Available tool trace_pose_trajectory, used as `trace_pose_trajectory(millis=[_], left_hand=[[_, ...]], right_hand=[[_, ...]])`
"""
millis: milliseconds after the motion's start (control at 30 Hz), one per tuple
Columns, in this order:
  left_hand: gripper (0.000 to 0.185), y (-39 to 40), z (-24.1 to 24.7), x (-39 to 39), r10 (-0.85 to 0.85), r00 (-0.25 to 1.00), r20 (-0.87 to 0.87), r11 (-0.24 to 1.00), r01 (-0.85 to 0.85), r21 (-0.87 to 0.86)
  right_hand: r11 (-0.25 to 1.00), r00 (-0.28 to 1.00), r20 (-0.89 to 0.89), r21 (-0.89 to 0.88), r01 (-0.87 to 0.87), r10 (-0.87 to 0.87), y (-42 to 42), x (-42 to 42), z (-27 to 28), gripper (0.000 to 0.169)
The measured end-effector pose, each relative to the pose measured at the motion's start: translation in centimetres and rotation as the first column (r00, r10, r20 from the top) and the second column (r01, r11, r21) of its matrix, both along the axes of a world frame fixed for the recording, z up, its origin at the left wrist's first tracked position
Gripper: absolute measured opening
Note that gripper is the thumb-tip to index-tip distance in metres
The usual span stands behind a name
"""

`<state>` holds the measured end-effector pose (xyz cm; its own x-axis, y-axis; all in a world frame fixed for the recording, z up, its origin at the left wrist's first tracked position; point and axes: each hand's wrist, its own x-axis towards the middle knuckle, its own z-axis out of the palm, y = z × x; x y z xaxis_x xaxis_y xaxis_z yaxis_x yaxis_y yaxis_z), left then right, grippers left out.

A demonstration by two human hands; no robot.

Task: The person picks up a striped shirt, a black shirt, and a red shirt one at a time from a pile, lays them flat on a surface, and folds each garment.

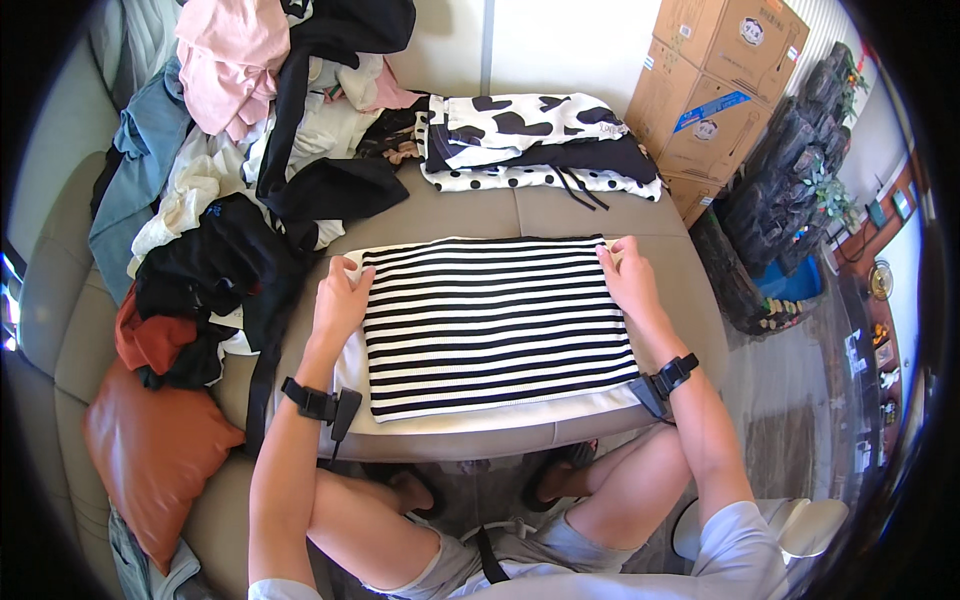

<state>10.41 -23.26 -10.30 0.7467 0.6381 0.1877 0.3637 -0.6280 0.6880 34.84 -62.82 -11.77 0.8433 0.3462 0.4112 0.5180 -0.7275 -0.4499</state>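
A black-and-white striped knit garment (pixel 499 330) lies flat in a rectangle on top of a white cloth (pixel 450 423), on the grey-brown leather seat. My left hand (pixel 345 296) is at the striped garment's upper left corner, thumb and fingers pinching the edge of the fabric there. At the upper right corner my right hand (pixel 630 277) pinches the fabric in the same way. Both wrists wear a black strap with a small black device.
A large heap of clothes (pixel 225 247) covers the seat's left side, above a brown leather cushion (pixel 154 450). Folded printed garments (pixel 525 154) are stacked at the back. Cardboard boxes (pixel 705 112) and a dark rockery with a blue basin (pixel 787 277) stand at the right.
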Motion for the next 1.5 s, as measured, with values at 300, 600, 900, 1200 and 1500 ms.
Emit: trace_pose_trajectory(millis=[300,600,900,1200,1500], left_hand=[[0.034,-2.0,1.6,-7.2,-0.156,0.987,0.038,0.756,0.144,-0.639],[0.025,-3.5,4.8,-11.1,-0.578,0.813,-0.069,0.489,0.278,-0.827],[0.021,-0.8,4.9,-11.2,-0.728,0.683,-0.057,0.380,0.334,-0.862],[0.028,0.3,6.3,-12.1,-0.689,0.711,-0.142,0.410,0.220,-0.885],[0.030,1.2,5.0,-12.0,-0.708,0.662,-0.244,0.532,0.274,-0.801]], right_hand=[[0.895,0.635,-0.657,0.427,-0.129,0.405,-4.6,-5.4,4.9,0.059],[0.756,0.073,-0.766,0.606,-0.248,0.638,-10.0,-5.7,4.7,0.018],[0.756,-0.031,-0.814,0.553,-0.351,0.581,-10.4,-5.3,5.8,0.015],[0.775,-0.104,-0.844,0.526,-0.351,0.526,-11.7,-4.3,5.1,0.017],[0.814,-0.070,-0.878,0.467,-0.347,0.474,-11.9,-4.0,5.0,0.019]])
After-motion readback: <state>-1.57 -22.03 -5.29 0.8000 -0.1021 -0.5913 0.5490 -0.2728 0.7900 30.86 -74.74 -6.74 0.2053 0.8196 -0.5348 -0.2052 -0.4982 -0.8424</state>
